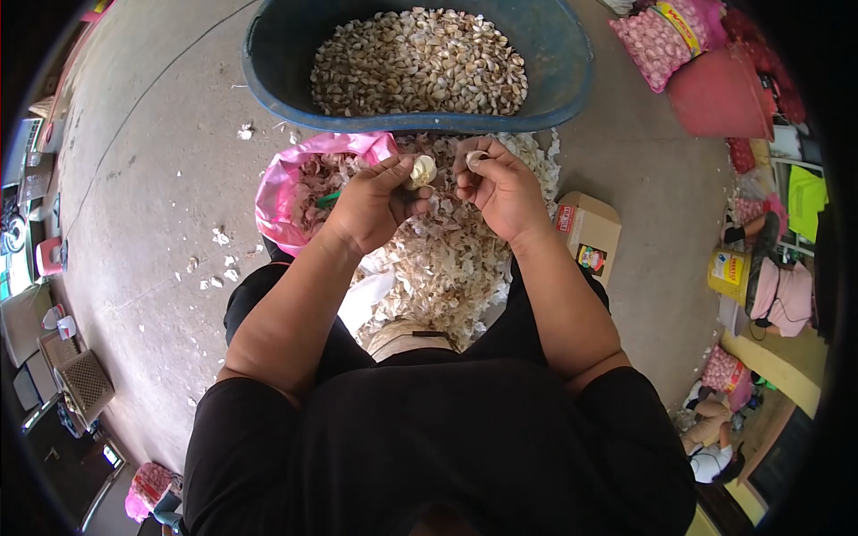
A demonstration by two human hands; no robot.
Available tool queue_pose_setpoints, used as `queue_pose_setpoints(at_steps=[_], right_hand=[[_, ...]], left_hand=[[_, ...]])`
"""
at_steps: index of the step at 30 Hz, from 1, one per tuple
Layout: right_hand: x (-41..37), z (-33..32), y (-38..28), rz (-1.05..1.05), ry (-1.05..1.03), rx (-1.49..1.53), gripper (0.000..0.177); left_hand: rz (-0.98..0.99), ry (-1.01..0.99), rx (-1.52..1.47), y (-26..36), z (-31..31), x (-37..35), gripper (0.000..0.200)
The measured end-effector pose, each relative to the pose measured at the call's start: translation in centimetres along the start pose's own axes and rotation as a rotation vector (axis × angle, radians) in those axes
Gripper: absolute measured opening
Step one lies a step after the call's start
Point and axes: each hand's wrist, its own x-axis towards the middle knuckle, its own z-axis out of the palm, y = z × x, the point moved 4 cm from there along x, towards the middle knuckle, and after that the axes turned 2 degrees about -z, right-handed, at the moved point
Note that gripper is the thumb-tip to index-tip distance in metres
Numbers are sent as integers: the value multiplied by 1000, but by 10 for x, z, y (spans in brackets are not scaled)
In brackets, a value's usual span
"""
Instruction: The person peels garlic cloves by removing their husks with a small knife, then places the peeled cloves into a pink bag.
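My left hand (380, 201) pinches a pale, partly peeled garlic piece (424, 171) between thumb and fingers. Just to its right, apart from it, my right hand (505, 190) has thumb and fingers closed on a small garlic clove (475, 159). Under both hands lies a large heap of papery garlic skins (438, 268). A pink bag (279, 192) with more skins and something green in it stands beside my left hand. Beyond the hands is a blue tub (259, 80) holding many loose cloves (420, 62).
A cardboard box (601, 228) lies right of the heap. Pink garlic sacks (657, 45), a red bucket (719, 89) and a yellow bucket (728, 272) are at the right. Other people (713, 438) are at the right edge. A woven basket (85, 389) stands at left.
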Motion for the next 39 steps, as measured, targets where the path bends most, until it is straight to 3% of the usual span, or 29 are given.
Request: queue_pose_setpoints(at_steps=[2,5,8,9,12,15,18,20,27,33,35,39], right_hand=[[1,0,2,8,12,56,8],[2,1,5,-114,-68,-574,16],[-8,22,8,-407,-100,-1038,25],[-8,23,11,-496,-86,-993,30],[-5,24,15,-503,-109,-826,26],[-1,10,18,-160,-61,-598,20],[1,6,20,-10,-80,-505,18],[-1,9,19,-36,-112,-439,18],[-7,20,10,-371,-142,-724,13],[-11,19,9,-191,-185,-361,13],[-11,23,4,-213,-238,-422,14],[-11,25,-2,-372,-244,-730,18]], left_hand=[[6,61,19,1,1,0,25],[34,66,98,-1,0,1,25],[46,66,140,1,3,-2,24],[72,58,185,2,2,0,24],[160,34,335,1,0,4,23],[290,25,519,5,4,2,23],[420,60,712,9,10,-1,24],[443,92,835,9,11,-2,25],[417,101,605,5,10,0,19],[254,47,238,2,11,0,19],[168,15,121,4,7,1,20],[119,-41,260,7,17,-1,20]])
